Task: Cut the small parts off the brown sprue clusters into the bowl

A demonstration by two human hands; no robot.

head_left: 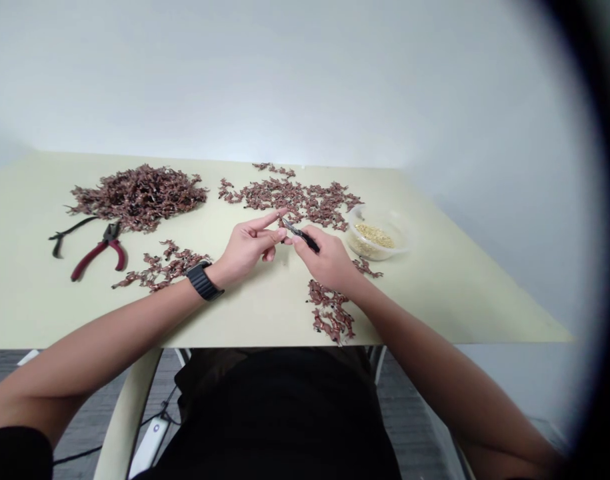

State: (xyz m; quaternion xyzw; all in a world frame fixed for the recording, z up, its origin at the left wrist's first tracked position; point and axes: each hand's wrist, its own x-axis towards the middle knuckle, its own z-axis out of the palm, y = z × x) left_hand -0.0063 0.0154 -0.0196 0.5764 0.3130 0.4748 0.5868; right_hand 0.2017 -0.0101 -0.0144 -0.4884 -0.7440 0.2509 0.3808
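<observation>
My right hand (325, 257) is closed around black-handled pliers (305, 238), whose metal jaws point up and left toward my other hand. My left hand (249, 248), with a black watch (203, 280) on its wrist, pinches a small brown figurine (281, 223) at the plier tips. Most of that figurine is hidden by the fingers. Just beyond both hands lies a spread of similar glossy brown, animal-like figurines (305, 199). A smaller group of figurines (329, 313) lies below my right wrist, and another group of figurines (159, 270) is beside my left forearm.
At the back left rises a large heap of brown figurines (142, 197). Red-handled pliers (102, 250) and a thin black tool (67, 233) lie before it. A clear plastic bowl (399, 243) with small gold-coloured bits stands right of my hands. The pale table (465, 280) meets a wall behind.
</observation>
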